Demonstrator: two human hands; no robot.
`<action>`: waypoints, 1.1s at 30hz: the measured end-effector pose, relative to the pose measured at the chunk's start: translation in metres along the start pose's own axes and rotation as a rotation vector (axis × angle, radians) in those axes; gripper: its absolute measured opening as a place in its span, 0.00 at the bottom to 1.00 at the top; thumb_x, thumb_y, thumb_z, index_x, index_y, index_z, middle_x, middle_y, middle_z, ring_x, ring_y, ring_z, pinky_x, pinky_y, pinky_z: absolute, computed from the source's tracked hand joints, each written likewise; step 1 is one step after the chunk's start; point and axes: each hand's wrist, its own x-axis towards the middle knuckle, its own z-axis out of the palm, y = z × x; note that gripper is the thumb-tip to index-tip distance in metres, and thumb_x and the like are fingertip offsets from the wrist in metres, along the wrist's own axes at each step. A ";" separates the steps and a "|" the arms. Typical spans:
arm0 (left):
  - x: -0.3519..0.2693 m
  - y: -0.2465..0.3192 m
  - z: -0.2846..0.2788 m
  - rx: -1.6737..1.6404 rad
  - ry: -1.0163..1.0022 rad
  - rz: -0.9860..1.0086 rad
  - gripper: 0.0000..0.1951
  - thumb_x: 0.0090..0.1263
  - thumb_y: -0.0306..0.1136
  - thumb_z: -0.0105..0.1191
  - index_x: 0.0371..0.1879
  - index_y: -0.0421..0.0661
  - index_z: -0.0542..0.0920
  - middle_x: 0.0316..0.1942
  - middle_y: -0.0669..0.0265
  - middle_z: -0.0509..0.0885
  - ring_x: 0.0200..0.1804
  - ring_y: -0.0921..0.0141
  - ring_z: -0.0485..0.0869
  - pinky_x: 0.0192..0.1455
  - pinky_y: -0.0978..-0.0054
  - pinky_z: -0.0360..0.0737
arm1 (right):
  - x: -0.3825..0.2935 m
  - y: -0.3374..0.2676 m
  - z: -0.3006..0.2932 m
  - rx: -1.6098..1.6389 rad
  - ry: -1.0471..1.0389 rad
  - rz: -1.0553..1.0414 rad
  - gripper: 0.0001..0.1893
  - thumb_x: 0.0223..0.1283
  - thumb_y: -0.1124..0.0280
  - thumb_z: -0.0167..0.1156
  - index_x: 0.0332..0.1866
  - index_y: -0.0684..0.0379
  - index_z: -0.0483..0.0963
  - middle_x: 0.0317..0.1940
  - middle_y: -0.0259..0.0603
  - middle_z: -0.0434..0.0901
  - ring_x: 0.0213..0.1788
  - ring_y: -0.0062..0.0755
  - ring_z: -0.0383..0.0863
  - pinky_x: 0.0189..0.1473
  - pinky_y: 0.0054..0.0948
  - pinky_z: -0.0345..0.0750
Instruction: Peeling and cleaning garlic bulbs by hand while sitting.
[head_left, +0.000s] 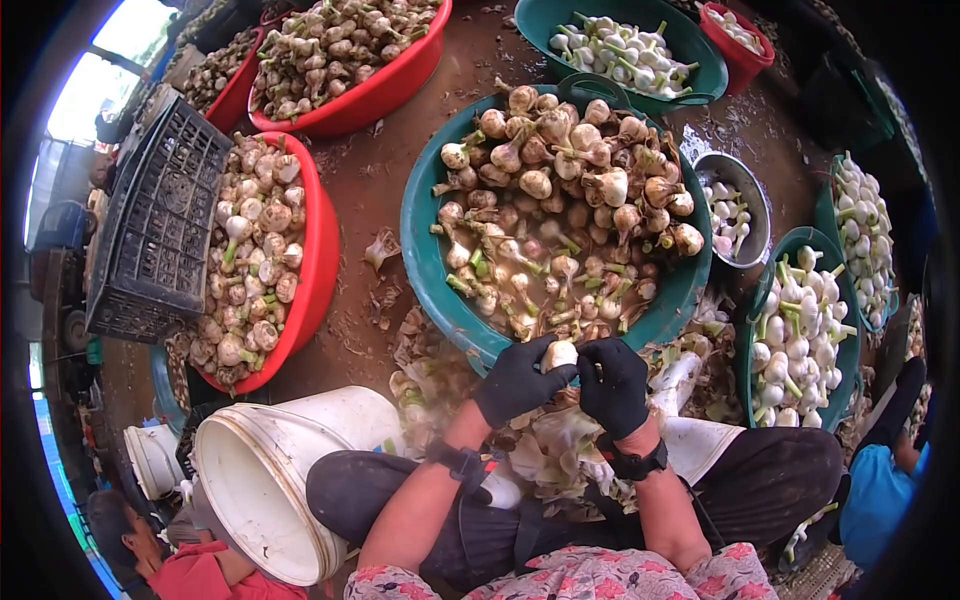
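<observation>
A pale, mostly peeled garlic bulb (559, 355) is gripped in the fingers of my left hand (517, 382), which wears a black glove. Close on its right, my gloved right hand (616, 386) has its thumb and fingertips bent together at the bulb's side. Whether anything is pinched there is hidden. Both hands are at the near rim of a large green tub (424, 281). Unpeeled, soil-stained garlic bulbs (536, 184) are heaped in it, some sitting in muddy water. Below my hands, loose garlic skins (559, 446) are piled between my legs.
Left stand a red tub (319, 247) of garlic, a black plastic crate (161, 217) and a tipped white bucket (262, 495). On the right are a metal bowl (757, 187) and green tub (847, 360) holding whiter bulbs. People sit at both lower sides, one in red (217, 574).
</observation>
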 end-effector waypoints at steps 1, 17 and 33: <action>0.000 0.003 -0.001 -0.002 -0.002 -0.001 0.21 0.60 0.33 0.59 0.52 0.38 0.75 0.35 0.63 0.83 0.35 0.75 0.80 0.40 0.76 0.78 | -0.002 0.001 0.001 0.007 -0.011 0.004 0.05 0.46 0.78 0.60 0.30 0.59 0.74 0.25 0.45 0.77 0.29 0.46 0.78 0.31 0.36 0.74; -0.003 -0.008 0.020 0.261 0.257 0.149 0.24 0.54 0.37 0.62 0.50 0.40 0.76 0.40 0.52 0.80 0.44 0.57 0.80 0.48 0.63 0.76 | -0.010 0.010 0.004 0.481 -0.159 0.483 0.04 0.54 0.78 0.59 0.34 0.66 0.76 0.25 0.37 0.79 0.29 0.19 0.77 0.34 0.21 0.74; -0.009 -0.001 0.011 -0.249 0.149 0.133 0.25 0.57 0.24 0.57 0.56 0.38 0.72 0.49 0.55 0.79 0.48 0.66 0.79 0.51 0.70 0.76 | -0.010 0.043 0.031 0.328 -0.097 0.588 0.07 0.54 0.75 0.54 0.25 0.67 0.75 0.16 0.47 0.75 0.19 0.25 0.71 0.26 0.27 0.69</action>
